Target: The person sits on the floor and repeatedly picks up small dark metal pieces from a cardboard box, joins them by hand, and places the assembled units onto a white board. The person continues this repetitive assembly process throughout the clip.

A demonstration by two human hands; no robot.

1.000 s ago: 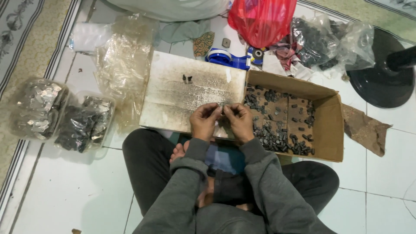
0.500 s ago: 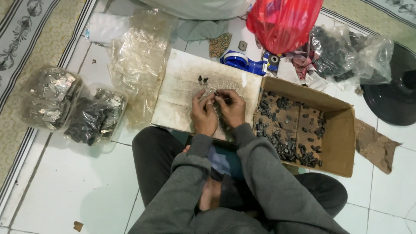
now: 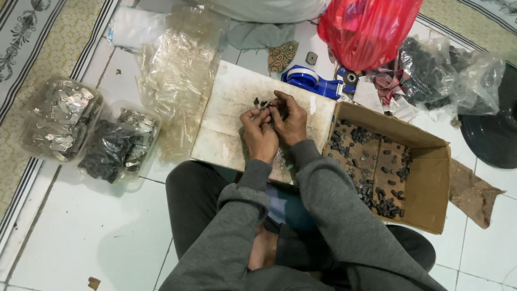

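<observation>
Hands [image 3: 273,124] — farther up board [image 3: 226,108]

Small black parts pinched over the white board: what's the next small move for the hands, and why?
Probably press the pinched pieces together, then lower them to the white board. Both the left hand and right hand meet fingertip to fingertip on small dark parts just above the board, so the fitting looks unfinished. How the pieces mate is too small to tell. More loose parts wait in the cardboard box.
</observation>
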